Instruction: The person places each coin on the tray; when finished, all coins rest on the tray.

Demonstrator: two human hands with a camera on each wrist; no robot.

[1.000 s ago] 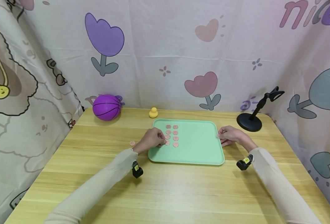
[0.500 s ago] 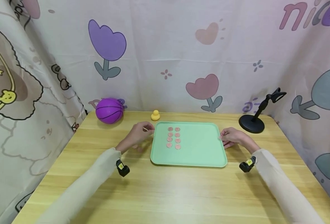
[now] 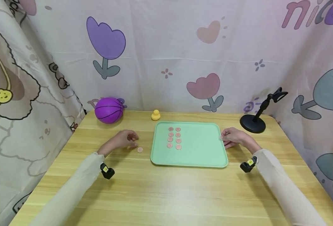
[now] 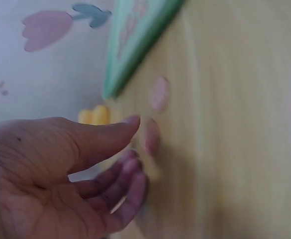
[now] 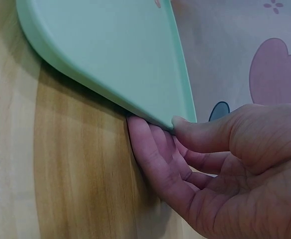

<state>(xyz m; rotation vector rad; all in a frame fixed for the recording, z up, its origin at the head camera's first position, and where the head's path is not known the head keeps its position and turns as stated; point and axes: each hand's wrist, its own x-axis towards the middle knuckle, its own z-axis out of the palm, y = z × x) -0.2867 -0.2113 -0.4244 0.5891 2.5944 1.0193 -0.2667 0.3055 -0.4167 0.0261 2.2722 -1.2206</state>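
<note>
A pale green tray [image 3: 203,157] lies on the wooden table, bearing several copper-coloured coins [image 3: 178,141] in two columns on its left half. Left of the tray, my left hand [image 3: 121,139] hovers with its thumb and fingers apart and loosely bent. Just by its fingertips a loose coin [image 3: 140,150] lies on the table. The left wrist view has that coin [image 4: 160,94] blurred, plus a darker pinkish oval [image 4: 152,137] beyond the thumb; whether coin or fingertip, I cannot tell. My right hand [image 5: 210,159] pinches the tray's right edge, thumb on the rim, fingers underneath.
A purple ball [image 3: 109,110] stands at the table's back left. Behind the tray sits a yellow rubber duck [image 3: 155,115]. A black clip stand [image 3: 252,123] occupies the back right, and a patterned cloth [image 3: 155,37] hangs behind the table.
From the tray's coins, my left hand has moved left off the tray to beside the loose coin. The right hand keeps its grip on the tray edge. The view has shifted slightly.
</note>
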